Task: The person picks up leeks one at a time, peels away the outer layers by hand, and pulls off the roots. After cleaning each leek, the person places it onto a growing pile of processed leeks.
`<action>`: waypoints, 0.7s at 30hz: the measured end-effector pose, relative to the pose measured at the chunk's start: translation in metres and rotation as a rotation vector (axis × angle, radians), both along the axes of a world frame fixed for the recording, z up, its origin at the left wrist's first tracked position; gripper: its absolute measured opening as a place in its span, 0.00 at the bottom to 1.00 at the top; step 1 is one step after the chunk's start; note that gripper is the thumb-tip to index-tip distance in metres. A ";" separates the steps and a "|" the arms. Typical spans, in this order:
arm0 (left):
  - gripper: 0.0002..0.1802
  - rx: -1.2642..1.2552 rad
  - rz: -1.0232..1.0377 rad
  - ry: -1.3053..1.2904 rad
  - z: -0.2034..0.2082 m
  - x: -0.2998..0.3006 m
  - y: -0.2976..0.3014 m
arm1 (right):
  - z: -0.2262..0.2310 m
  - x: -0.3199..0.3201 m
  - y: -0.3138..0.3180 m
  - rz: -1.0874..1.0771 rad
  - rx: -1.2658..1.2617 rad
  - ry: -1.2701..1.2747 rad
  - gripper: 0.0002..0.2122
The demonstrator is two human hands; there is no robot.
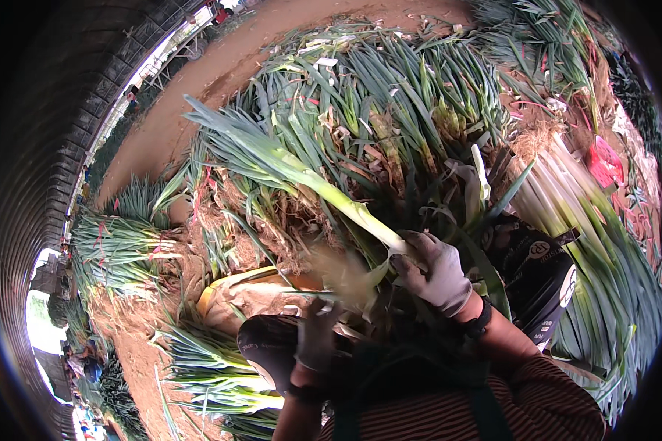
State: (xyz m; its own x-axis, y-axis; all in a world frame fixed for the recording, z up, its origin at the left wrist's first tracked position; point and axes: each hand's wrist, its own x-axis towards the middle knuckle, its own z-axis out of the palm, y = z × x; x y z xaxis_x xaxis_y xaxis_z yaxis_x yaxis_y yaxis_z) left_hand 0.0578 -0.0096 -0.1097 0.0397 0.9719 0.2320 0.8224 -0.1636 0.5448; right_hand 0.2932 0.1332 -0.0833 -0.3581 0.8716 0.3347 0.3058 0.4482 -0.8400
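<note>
My right hand (440, 273), in a pale glove with dark fingertips, is closed around the white lower stalk of a leek (320, 187). Its long green leaves fan out toward the upper left, over the piled leeks. My left hand (319, 334), gloved too, is smeared by motion above my left knee, so its fingers cannot be made out. A blurred pale strip (343, 273) hangs between that hand and the leek's white end; I cannot tell whether the hand grips it. Loose leaves (449, 213) lie beyond my right hand.
A large heap of leeks (390, 81) spreads ahead. Cleaned leeks with white stalks (559, 173) lie at my right, beside a red plastic bag (605, 162). Tied bundles (121, 246) rest at the left, more leeks (213, 371) near my left knee. A yellow-edged sack-like thing (232, 290) is ahead of it.
</note>
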 end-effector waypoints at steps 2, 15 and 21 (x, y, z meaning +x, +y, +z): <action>0.20 -0.172 0.367 -0.896 0.025 -0.015 0.018 | 0.003 0.000 -0.002 0.014 0.069 -0.063 0.22; 0.21 0.538 0.102 -1.510 0.071 -0.039 0.092 | 0.065 -0.069 0.005 0.157 0.316 -0.298 0.26; 0.22 0.667 -0.066 -1.374 0.060 -0.040 0.095 | 0.053 -0.134 0.026 0.344 0.405 -0.198 0.17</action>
